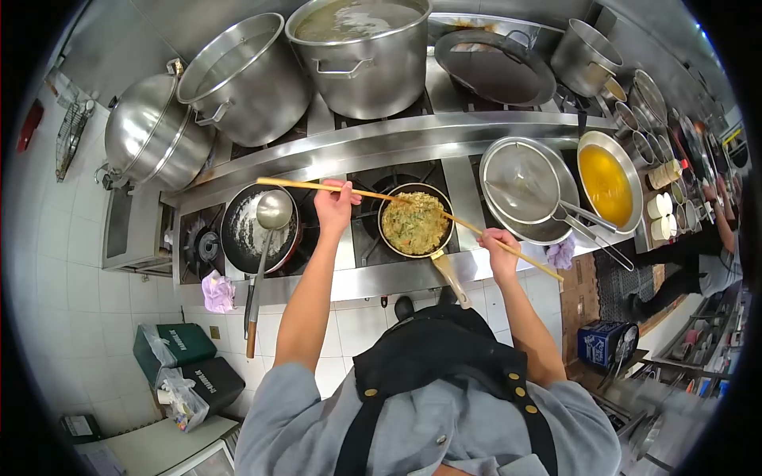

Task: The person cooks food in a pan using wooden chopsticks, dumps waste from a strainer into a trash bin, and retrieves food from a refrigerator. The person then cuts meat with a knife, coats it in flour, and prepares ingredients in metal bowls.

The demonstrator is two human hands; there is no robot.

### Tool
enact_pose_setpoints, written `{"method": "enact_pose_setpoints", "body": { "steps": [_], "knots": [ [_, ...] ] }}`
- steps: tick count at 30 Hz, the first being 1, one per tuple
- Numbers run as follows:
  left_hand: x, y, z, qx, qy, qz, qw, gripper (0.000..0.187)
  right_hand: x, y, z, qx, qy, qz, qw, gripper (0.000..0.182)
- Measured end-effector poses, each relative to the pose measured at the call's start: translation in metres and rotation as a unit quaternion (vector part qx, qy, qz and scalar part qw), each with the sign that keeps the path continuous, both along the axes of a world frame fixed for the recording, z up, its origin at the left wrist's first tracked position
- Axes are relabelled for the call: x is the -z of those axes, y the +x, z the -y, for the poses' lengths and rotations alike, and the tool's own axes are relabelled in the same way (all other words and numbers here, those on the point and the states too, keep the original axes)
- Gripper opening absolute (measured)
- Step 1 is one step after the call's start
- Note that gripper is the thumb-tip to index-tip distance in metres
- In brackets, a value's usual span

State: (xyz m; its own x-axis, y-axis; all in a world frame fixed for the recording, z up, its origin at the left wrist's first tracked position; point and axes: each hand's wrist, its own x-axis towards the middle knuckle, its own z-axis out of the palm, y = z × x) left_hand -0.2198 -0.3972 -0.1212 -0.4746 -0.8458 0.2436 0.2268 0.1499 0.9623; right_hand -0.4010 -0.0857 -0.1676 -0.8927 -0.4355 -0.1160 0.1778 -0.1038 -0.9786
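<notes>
My left hand is closed around a long wooden chopstick, whose tip reaches the near-left part of the food in a small frying pan. In my right hand is a second long chopstick, its tip at the pan's right side. Between the hands, the frying pan sits on a burner with its pale handle towards me. A yellowish, lumpy egg-like mixture with green and red bits fills it.
Left is a black pan with white residue and a ladle across it. Right are a strainer and a pan of yellow liquid. Large stockpots line the back. Another person stands at far right.
</notes>
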Motion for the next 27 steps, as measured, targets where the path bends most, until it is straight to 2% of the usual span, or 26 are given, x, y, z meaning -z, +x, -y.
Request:
{"method": "enact_pose_setpoints", "body": {
  "steps": [2, 4, 6, 8, 11, 13, 16, 18, 21, 22, 24, 25, 27],
  "knots": [
    [-0.012, -0.014, -0.026, -0.005, 0.022, -0.034, 0.999, 0.011, -0.002, 0.005, 0.0, -0.037, 0.023, -0.112, 0.993, 0.005],
    [0.026, -0.028, -0.035, 0.032, -0.013, -0.044, 0.998, 0.011, 0.001, 0.004, 0.0, -0.051, 0.008, -0.118, 0.992, 0.003],
    [0.03, -0.02, -0.03, 0.002, 0.002, -0.012, 1.0, 0.011, -0.002, 0.004, -0.007, -0.039, 0.085, -0.2, 0.975, 0.002],
    [0.032, -0.004, -0.024, -0.03, 0.033, 0.006, 0.999, 0.011, -0.015, 0.005, -0.026, -0.037, 0.049, -0.17, 0.983, 0.002],
    [0.022, 0.01, -0.029, -0.034, 0.032, -0.02, 0.999, 0.01, -0.057, 0.01, -0.037, -0.053, 0.077, -0.244, 0.965, 0.003],
    [0.01, 0.012, -0.04, -0.037, 0.046, -0.054, 0.997, 0.01, -0.054, 0.012, -0.019, -0.074, 0.09, -0.248, 0.962, 0.002],
    [0.016, 0.015, -0.074, -0.061, 0.014, -0.01, 0.998, 0.01, -0.02, 0.012, -0.023, -0.123, 0.113, -0.26, 0.951, 0.001],
    [0.022, 0.025, -0.086, -0.09, -0.005, 0.007, 0.996, 0.009, -0.037, 0.002, -0.029, -0.098, 0.121, -0.366, 0.918, 0.001],
    [0.027, 0.03, -0.111, -0.126, 0.033, -0.01, 0.991, 0.009, -0.059, 0.021, -0.018, -0.154, 0.112, -0.366, 0.911, 0.002],
    [0.026, 0.037, -0.115, -0.129, 0.041, -0.015, 0.991, 0.009, -0.049, 0.021, -0.017, -0.164, 0.147, -0.343, 0.913, 0.003],
    [0.009, 0.049, -0.103, -0.161, 0.03, 0.0, 0.986, 0.01, -0.057, 0.006, -0.024, -0.142, 0.144, -0.377, 0.904, 0.004],
    [0.001, 0.055, -0.102, -0.155, 0.021, 0.007, 0.988, 0.011, -0.057, 0.005, -0.019, -0.152, 0.143, -0.38, 0.901, 0.004],
    [0.019, 0.052, -0.113, -0.136, 0.027, 0.026, 0.99, 0.011, -0.05, 0.028, -0.008, -0.208, 0.136, -0.414, 0.876, 0.003]
  ]
}}
